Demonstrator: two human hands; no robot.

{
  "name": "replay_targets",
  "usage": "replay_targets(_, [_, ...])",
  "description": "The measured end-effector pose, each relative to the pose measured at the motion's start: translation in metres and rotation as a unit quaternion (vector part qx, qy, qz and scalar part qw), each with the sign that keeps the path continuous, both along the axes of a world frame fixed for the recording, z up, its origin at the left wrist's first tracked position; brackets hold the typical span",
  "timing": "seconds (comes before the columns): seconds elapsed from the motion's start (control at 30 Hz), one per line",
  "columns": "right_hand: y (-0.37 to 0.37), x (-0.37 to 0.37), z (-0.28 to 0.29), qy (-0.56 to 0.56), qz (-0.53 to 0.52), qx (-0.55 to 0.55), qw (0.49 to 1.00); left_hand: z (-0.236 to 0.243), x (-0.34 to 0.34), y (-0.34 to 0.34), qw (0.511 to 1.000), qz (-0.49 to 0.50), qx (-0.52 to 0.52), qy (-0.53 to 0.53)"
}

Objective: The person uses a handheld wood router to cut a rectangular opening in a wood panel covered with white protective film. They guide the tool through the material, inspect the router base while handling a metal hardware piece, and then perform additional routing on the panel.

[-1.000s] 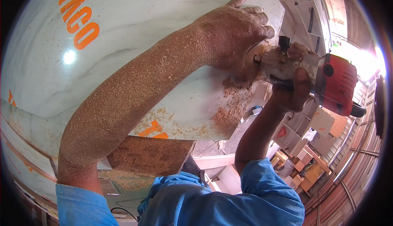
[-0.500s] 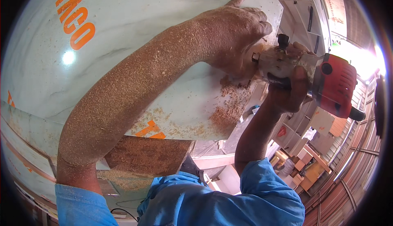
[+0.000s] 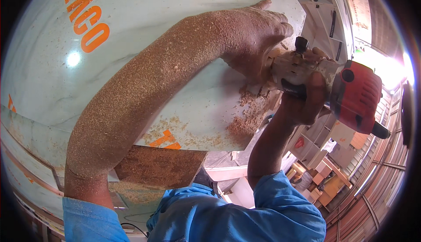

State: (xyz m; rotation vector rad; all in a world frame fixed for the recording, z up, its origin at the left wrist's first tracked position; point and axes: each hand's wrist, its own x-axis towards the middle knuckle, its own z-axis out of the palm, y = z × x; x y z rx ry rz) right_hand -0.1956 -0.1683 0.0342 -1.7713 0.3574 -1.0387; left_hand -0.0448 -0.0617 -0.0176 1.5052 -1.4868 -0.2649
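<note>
My right hand (image 3: 309, 95) is wrapped round the body of a trim router (image 3: 355, 97), which has a red motor housing, a grey metal collar and a black knob. The router lies sideways, its base end against the edge of a pale marble-patterned panel (image 3: 175, 97). Dusted with wood shavings, my left hand (image 3: 258, 33) rests on the panel beside that base. One of its fingers stretches out and the others reach toward the panel's edge. The lower part of this hand, close to the router base, is partly hidden, as is the cutting bit.
Reddish-brown shavings (image 3: 247, 121) are heaped at the panel's near right edge. A dust-covered brown board (image 3: 160, 167) lies below the panel. White shelving (image 3: 324, 18) stands beyond, with wood offcuts (image 3: 326, 178) at lower right and a corrugated wall (image 3: 372, 202) behind.
The router has shifted slightly left and its rear end has dipped, bringing its base closer to my left hand. My right hand has moved with it. The left hand stays on the panel.
</note>
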Motion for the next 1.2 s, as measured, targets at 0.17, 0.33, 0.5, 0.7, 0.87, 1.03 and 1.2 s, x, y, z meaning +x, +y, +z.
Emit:
replay_targets(0.17, [-0.004,0.001,0.002,-0.023,0.078,0.034,0.996,0.002,0.003,0.003,0.999,-0.014,0.048,0.021])
replay_targets(0.33, [0.005,0.005,0.009,-0.045,0.057,0.023,0.997,0.003,0.002,0.002,1.0,0.0,-0.015,0.0])
replay_targets(0.5, [-0.014,-0.007,0.028,-0.015,0.044,-0.044,0.998,0.04,0.005,0.009,0.982,-0.046,0.167,0.071])
replay_targets(0.7, [-0.027,-0.047,0.089,-0.021,0.02,-0.02,0.999,0.091,-0.012,0.035,0.991,0.052,0.093,0.076])
replay_targets(0.87, [-0.008,-0.115,0.105,-0.003,0.146,0.078,0.986,0.159,-0.075,0.073,0.951,0.212,-0.082,0.212])
replay_targets(1.03, [0.05,-0.179,0.121,0.108,0.154,0.315,0.93,0.21,-0.177,0.091,0.914,0.212,-0.093,0.334])
replay_targets(1.2, [0.09,-0.21,0.156,0.117,0.252,0.327,0.903,0.252,-0.246,0.123,0.928,0.251,-0.048,0.271])
